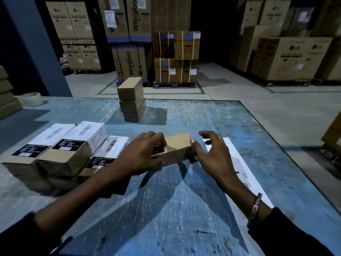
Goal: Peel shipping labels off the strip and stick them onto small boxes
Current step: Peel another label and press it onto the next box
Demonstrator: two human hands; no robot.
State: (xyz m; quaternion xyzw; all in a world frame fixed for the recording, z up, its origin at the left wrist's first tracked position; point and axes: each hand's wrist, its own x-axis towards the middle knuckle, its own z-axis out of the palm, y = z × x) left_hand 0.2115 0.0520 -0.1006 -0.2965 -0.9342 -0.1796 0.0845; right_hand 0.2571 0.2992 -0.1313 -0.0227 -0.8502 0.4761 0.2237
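Brown cardboard small box (177,147) at table centre, resting on scratched blue tabletop (193,115). Left hand (143,152) curled over box's left end, fingers wrapped on top, gripping it. Right hand (210,154) at box's right end; thumb tip touching the top right corner, other fingers spread apart and arched above the label strip, holding nothing. Label strip (245,174), long white backing paper with printed labels, lying flat to the right of box, running from under the right hand toward the near table edge. Labelled boxes (60,148) clustered at left, white barcode labels on top faces. Stack of three plain boxes (131,99) further back, unlabelled sides visible. Tape roll (31,98) at far left corner. Metal bracelet (255,208) on right wrist. Large appliance cartons (132,34) on pallets behind.
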